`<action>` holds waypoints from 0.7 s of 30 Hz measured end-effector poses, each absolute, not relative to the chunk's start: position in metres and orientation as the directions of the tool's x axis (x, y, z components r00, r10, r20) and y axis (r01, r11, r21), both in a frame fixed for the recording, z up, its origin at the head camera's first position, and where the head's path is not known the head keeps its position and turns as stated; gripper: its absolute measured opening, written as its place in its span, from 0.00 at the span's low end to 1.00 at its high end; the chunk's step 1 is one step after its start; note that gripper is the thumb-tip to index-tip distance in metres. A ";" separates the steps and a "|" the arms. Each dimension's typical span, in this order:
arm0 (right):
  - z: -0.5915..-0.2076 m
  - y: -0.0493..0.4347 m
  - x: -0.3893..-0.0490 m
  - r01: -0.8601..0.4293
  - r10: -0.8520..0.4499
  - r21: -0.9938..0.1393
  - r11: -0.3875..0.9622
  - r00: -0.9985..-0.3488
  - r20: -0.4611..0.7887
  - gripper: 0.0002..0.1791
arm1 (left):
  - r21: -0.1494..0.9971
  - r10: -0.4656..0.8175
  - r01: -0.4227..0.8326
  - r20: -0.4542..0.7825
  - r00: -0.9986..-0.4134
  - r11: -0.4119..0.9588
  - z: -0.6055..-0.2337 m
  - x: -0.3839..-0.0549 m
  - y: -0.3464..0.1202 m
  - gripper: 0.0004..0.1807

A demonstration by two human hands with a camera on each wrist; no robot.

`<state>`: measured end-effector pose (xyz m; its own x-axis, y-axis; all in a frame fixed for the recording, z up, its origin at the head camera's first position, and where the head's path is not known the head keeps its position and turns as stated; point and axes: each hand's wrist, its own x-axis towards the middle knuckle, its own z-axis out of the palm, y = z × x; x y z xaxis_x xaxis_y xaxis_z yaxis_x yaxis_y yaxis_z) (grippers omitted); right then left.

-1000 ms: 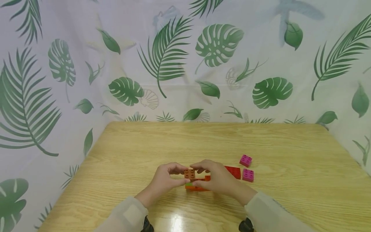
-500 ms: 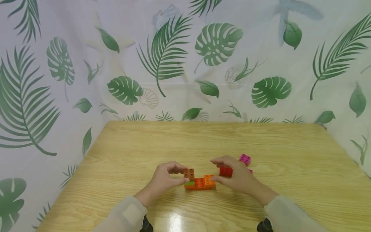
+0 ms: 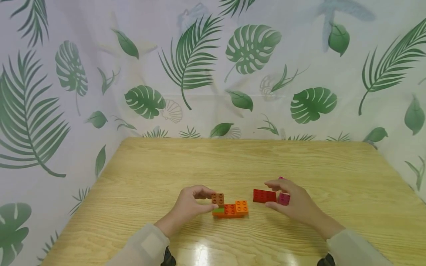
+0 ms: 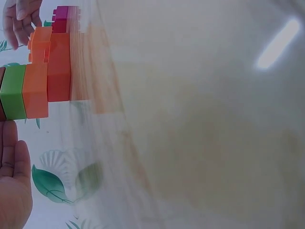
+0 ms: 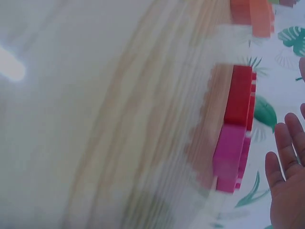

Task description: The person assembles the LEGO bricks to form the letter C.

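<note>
Stretching lengthwise left to right, lower right of centre in the head view, the red brick [image 3: 264,196] has its right end toward the right hand [image 3: 295,200], the nearer, which hangs loose-fingered and holds nothing. Farther left, the left hand [image 3: 187,205] pinches the stack [image 3: 230,209] (by its brown end).

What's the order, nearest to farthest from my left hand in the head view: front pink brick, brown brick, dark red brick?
1. Brown brick: held by your left hand.
2. Dark red brick: right of the stack.
3. Front pink brick: right of dark red.
</note>
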<state>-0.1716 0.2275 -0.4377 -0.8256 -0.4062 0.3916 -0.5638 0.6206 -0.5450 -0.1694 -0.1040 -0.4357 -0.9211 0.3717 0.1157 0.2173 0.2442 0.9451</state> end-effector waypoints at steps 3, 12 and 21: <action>-0.437 0.237 -0.170 -0.529 -0.386 -0.529 0.663 -0.848 0.363 0.28 | 0.943 0.368 0.217 0.114 -0.923 0.251 -0.436 -0.169 -0.104 0.15; -0.442 0.263 -0.170 -0.477 -0.366 -0.518 0.710 -0.878 0.307 0.28 | 0.941 0.370 0.224 0.120 -0.921 0.253 -0.435 -0.170 -0.104 0.14; -0.445 0.275 -0.171 -0.359 -0.330 -0.561 0.746 -0.931 0.156 0.32 | 0.946 0.367 0.210 0.109 -0.924 0.247 -0.433 -0.170 -0.104 0.15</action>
